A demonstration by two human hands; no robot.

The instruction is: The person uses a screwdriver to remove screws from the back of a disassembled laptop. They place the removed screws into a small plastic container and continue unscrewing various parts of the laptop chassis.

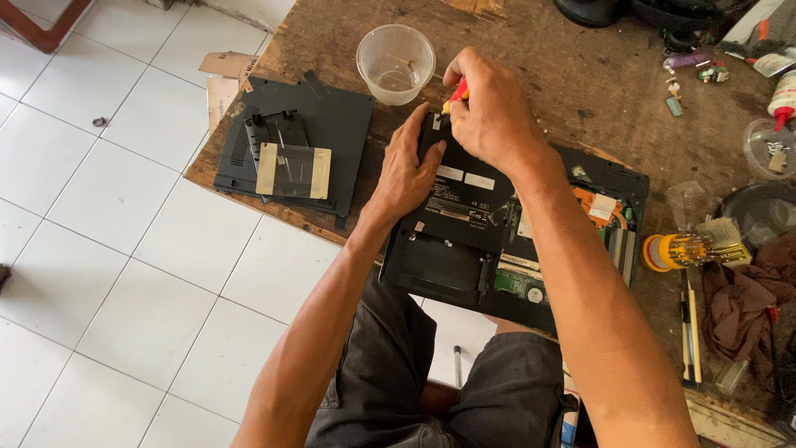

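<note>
A black laptop [473,241] lies upside down on the wooden table [531,75], its bottom partly opened with circuit boards showing at the right. My left hand [406,170] presses flat on the laptop's far left corner. My right hand [489,104] is closed around a screwdriver [456,94] with a red and yellow handle, its tip at that same far corner. Both forearms reach in from below.
A clear plastic cup [395,63] stands just beyond the hands. A black panel [332,124] with removed covers stacked on it lies at the table's left edge. A yellow screwdriver set [680,249], rags [742,303], small containers and loose parts crowd the right side. White tiled floor lies left.
</note>
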